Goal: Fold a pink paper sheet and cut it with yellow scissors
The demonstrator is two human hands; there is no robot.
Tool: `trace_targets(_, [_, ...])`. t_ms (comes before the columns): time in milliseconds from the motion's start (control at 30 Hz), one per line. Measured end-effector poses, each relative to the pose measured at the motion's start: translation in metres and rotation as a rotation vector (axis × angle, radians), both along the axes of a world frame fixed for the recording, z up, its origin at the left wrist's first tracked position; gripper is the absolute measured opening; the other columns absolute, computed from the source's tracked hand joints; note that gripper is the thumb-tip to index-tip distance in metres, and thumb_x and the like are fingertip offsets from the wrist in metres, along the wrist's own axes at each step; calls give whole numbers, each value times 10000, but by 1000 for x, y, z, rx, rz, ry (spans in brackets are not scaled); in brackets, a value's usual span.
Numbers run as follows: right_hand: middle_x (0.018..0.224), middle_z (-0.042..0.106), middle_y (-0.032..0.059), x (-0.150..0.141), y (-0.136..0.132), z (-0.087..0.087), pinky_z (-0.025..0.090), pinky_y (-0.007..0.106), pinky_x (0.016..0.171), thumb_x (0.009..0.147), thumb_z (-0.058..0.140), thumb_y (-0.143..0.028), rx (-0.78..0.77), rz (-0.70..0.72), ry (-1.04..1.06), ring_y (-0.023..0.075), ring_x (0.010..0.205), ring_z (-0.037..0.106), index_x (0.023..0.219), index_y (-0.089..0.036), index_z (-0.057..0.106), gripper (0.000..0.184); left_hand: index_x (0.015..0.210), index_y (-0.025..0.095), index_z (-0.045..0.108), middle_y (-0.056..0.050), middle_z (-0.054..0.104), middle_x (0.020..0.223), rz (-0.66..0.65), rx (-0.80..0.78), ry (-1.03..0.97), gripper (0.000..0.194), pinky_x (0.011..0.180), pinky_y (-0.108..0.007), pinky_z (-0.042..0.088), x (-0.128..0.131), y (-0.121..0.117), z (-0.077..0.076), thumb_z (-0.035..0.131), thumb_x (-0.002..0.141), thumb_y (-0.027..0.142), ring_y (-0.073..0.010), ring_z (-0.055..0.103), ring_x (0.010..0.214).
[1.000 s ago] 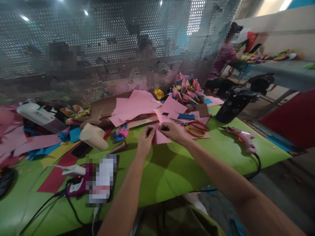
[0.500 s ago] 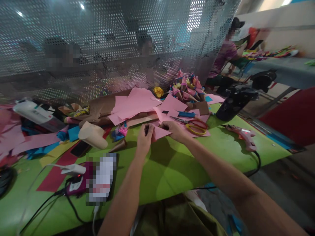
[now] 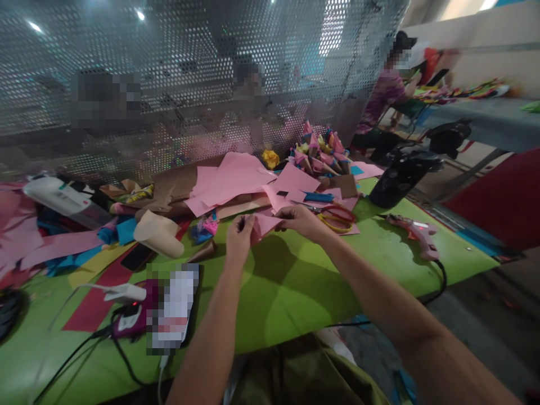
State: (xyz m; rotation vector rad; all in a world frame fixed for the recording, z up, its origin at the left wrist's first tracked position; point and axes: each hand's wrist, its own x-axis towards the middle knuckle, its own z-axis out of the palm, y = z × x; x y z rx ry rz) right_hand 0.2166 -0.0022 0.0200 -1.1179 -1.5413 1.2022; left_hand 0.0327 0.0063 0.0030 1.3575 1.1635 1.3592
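Between my hands, above the green table [image 3: 291,304], is a small piece of pink paper [image 3: 264,225], folded or bent. My left hand [image 3: 240,236] is closed on its left edge, thumb and fingers pinching it. My right hand [image 3: 298,219] pinches its right corner. Just beyond my right hand lie scissors [image 3: 337,219] with red and yellow handles. Left of my left hand are a brown paper cone [image 3: 205,252] and a small blue and pink paper bundle [image 3: 205,226]. Pink sheets [image 3: 236,177] lie piled behind my hands.
Paper cones [image 3: 323,149] with pink tops cluster at the back near a perforated metal screen [image 3: 189,84]. A glue gun [image 3: 417,233] and a dark tumbler [image 3: 396,177] stand right. A phone [image 3: 175,309] and a power strip [image 3: 130,318] with cables lie left. A person [image 3: 382,98] sits beyond.
My left hand has shifted a little to the left and down, and the pink paper has turned with it. My right hand now grips its right corner with the fingertips.
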Motion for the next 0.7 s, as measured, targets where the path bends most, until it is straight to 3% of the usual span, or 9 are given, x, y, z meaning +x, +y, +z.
trace_targets(267, [666, 696, 48, 12, 2, 3, 455, 248, 604, 741, 671, -566, -27, -51, 113, 114, 584, 575, 732, -152, 682, 415, 669, 179, 566, 43, 525, 632, 69, -26, -60, 354, 586, -218, 362, -4, 5, 0, 692, 712, 507, -99, 461, 614])
trace_targets(500, [625, 670, 27, 7, 5, 0, 461, 265, 612, 650, 762, -441, -51, -2, 86, 116, 580, 570, 676, -157, 658, 303, 653, 182, 556, 49, 510, 609, 28, -36, -106, 350, 578, -219, 361, -1, 4, 0, 704, 707, 494, -90, 447, 578])
trace_targets(700, [606, 651, 10, 8, 5, 1, 449, 274, 619, 595, 786, -376, -17, -13, 50, 125, 593, 561, 636, -170, 646, 253, 670, 186, 556, 38, 515, 640, 43, 45, -15, 299, 600, -223, 360, -4, 5, -4, 661, 773, 446, -103, 462, 620])
